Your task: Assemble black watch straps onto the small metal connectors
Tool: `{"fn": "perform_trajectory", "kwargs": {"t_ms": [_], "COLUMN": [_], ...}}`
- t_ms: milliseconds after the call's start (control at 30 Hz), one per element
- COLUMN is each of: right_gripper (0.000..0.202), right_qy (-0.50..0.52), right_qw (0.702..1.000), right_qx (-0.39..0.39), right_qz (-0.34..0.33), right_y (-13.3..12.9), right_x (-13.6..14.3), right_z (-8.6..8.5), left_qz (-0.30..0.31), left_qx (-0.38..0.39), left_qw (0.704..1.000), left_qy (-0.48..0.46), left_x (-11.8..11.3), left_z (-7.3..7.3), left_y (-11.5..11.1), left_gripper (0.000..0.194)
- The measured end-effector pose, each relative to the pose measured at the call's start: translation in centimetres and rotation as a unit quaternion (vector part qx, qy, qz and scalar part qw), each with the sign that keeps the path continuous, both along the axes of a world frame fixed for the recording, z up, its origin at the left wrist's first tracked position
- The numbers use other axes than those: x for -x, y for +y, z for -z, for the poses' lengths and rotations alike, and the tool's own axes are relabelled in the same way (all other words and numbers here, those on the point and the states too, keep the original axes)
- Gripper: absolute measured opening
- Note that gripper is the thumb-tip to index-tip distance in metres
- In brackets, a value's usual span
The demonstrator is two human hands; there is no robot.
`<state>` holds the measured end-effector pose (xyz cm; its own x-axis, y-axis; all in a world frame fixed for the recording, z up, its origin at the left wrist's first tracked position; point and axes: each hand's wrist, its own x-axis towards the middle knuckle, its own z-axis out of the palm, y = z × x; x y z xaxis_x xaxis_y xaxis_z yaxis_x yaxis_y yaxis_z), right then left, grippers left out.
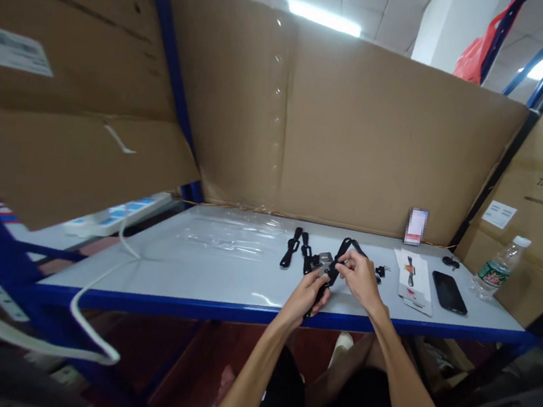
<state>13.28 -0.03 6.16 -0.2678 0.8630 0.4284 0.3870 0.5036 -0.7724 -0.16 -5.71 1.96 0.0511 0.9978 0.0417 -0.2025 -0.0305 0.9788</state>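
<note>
My left hand (308, 294) and my right hand (361, 277) meet over the front of a grey shelf top (221, 270). Together they hold a small watch-like device with a black strap (330, 269); the left hand grips its lower part, and the right hand's fingers pinch the strap near the grey body. Two more black straps (291, 247) lie flat on the shelf top just left of my hands. A small black part (381, 271) sits right of my right hand.
A printed leaflet (415, 281), a black phone (449, 292), a water bottle (499, 266) and a small white box (416, 226) sit to the right. Clear plastic wrap (226, 237) lies left of centre. A white power strip (115, 215) with its cable hangs off the left. Cardboard sheets wall the back and sides.
</note>
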Motion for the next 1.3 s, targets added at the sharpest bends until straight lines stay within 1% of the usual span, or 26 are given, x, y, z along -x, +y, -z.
{"fn": "perform_trajectory", "kwargs": {"t_ms": [133, 233, 333, 400, 467, 600, 633, 667, 733, 800, 867, 967, 1067, 1300], "right_gripper": [0.013, 0.013, 0.015, 0.017, 0.021, 0.039, 0.042, 0.045, 0.045, 0.04, 0.034, 0.033, 0.037, 0.04], "right_qy": [-0.043, -0.091, -0.111, -0.108, -0.103, -0.069, -0.052, -0.033, 0.002, 0.03, 0.045, 0.052, 0.066, 0.083], "right_qw": [0.998, 0.995, 0.992, 0.992, 0.994, 0.996, 0.997, 0.997, 0.995, 0.989, 0.984, 0.984, 0.984, 0.98], "right_qx": [-0.026, -0.05, -0.063, -0.055, -0.039, 0.003, 0.018, 0.038, 0.092, 0.144, 0.167, 0.164, 0.16, 0.165], "right_qz": [0.022, 0.008, -0.009, -0.018, -0.013, 0.054, 0.062, 0.06, 0.027, -0.016, -0.041, -0.042, -0.047, -0.07], "right_y": [0.2, 0.0, -0.2, -0.1, 0.2, 0.8, 1.0, 1.1, 1.2, 1.3, 1.4, 1.3, 1.3, 1.4], "right_x": [0.0, 0.1, 0.2, 0.2, 0.1, 0.1, 0.1, 0.1, 0.1, 0.1, 0.2, 0.3, 0.4, 0.4], "right_z": [0.1, -0.2, -0.5, -0.5, -0.3, 0.2, 0.4, 0.5, 0.7, 1.0, 1.2, 1.5, 1.5, 1.7], "left_qz": [-0.016, -0.019, -0.018, -0.016, -0.015, -0.014, -0.013, -0.013, -0.01, -0.008, -0.007, -0.009, -0.012, -0.005], "left_qx": [0.004, -0.001, -0.011, -0.013, -0.014, -0.015, -0.014, -0.013, -0.012, -0.011, -0.01, -0.01, -0.008, -0.008], "left_qw": [0.999, 0.999, 0.999, 0.999, 1.0, 1.0, 1.0, 1.0, 1.0, 0.999, 1.0, 1.0, 1.0, 1.0], "left_qy": [-0.03, -0.039, -0.037, -0.03, -0.022, -0.015, -0.017, -0.021, -0.027, -0.029, -0.028, -0.028, -0.028, -0.026], "left_x": [0.0, 0.0, 0.0, 0.0, 0.0, -0.1, -0.1, -0.1, 0.0, 0.0, 0.0, 0.0, 0.1, 0.1], "left_z": [0.0, 0.2, 0.3, 0.3, 0.2, -0.1, -0.1, -0.2, -0.2, -0.2, -0.1, 0.1, 0.3, 0.1], "left_y": [0.1, 0.1, 0.1, 0.1, 0.0, -0.1, -0.2, -0.2, -0.3, -0.3, -0.3, -0.2, -0.1, -0.3], "left_gripper": [0.043, 0.046, 0.05, 0.052, 0.053, 0.054, 0.054, 0.054, 0.054, 0.053, 0.053, 0.054, 0.055, 0.054]}}
